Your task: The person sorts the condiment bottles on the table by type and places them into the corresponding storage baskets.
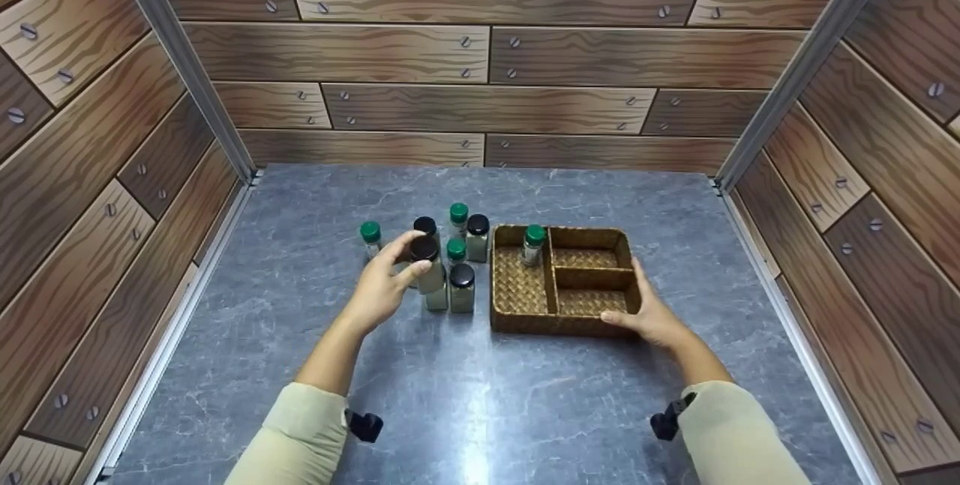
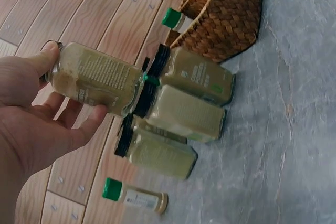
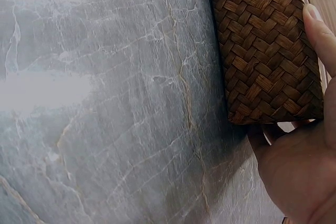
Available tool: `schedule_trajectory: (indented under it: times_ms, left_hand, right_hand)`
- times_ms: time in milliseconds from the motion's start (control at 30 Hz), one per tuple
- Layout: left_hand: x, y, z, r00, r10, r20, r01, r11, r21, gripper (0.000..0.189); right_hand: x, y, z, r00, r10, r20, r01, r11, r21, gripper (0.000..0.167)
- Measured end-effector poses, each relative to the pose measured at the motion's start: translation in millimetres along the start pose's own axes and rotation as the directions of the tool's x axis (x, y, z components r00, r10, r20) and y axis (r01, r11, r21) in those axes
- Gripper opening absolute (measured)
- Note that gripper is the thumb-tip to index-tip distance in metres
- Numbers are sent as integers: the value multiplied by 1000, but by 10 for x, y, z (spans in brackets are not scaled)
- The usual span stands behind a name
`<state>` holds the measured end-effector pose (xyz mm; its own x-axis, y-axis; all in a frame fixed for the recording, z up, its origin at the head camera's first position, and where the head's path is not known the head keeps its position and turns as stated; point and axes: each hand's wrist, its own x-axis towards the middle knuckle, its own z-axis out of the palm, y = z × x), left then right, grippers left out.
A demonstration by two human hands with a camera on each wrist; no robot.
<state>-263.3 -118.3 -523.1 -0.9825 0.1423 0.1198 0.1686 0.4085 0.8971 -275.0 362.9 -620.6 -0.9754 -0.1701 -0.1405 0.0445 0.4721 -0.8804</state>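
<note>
My left hand (image 1: 379, 291) grips a square glass spice jar (image 2: 97, 77) by its black lid, with thumb and fingers around the top. The jar hangs upright above a cluster of other jars and overlaps them in the head view. At the front right corner of a woven divided basket (image 1: 525, 324), my right hand (image 1: 654, 316) holds on, thumb over the front rim and fingers along the right side. One small green-capped bottle (image 1: 532, 245) stands in the basket's long left compartment. Both right-hand compartments show bare woven bottoms.
Left of the basket stand several black-lidded jars, among them a front one (image 1: 462, 290) and a rear one (image 1: 478, 239). Green-capped bottles are mixed in, with one bottle (image 1: 370, 236) apart at the left. Wood-patterned walls (image 1: 480, 50) enclose the grey marbled table (image 1: 570, 410).
</note>
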Motion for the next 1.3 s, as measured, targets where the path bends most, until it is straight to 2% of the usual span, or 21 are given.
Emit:
schedule_trajectory:
  times_ms: [400,600,833,1000,1300]
  left_hand:
    - [70,174,256,999,22,34,-21,999,-24,50]
    - [91,212,401,997,60,53,-58,998,-36,49]
    - [118,280,505,992,102,73,-100,995,-30,48]
    - [158,339,593,991,107,86,-106,994,-7,48]
    - [231,440,786,986,116,120,-114,993,-26,51]
  right_hand:
    - [13,6,-17,1000,-21,-5,21,1000,-18,137]
    - [23,23,-24,999,-34,-3,34,998,-48,137]
    - [25,16,-16,999,-43,-2,43,997,-60,137]
    - [19,17,-15,999,-38,-3,38,998,-40,138]
    - [13,0,-13,1000,-27,-1,27,999,-28,138]
